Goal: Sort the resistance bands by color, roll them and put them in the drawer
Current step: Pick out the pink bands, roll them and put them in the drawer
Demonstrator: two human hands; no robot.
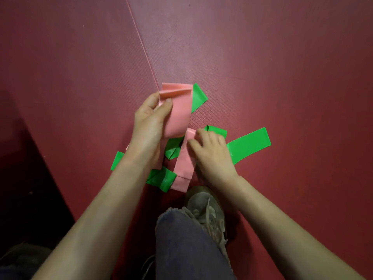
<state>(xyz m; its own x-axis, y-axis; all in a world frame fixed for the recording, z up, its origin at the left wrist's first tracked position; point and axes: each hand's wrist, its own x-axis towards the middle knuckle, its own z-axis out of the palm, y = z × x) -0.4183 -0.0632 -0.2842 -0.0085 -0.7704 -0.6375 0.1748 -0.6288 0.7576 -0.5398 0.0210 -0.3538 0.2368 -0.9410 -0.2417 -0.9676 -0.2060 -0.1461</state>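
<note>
Left to right: the left hand (150, 120) grasps a folded pale pink flat rubber band (178, 110), thumb pressed on its upper fold, above the dark red textured mat (262, 57). Crumpled bright green flat bands (161, 178) lie on the mat below. The right hand (212, 150) pinches the upper end of a second pink band (184, 162) lying among them; a long green strip (249, 143) extends rightward.

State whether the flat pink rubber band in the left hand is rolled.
Not rolled: the pink band hangs folded over, pinched by the left hand.
</note>
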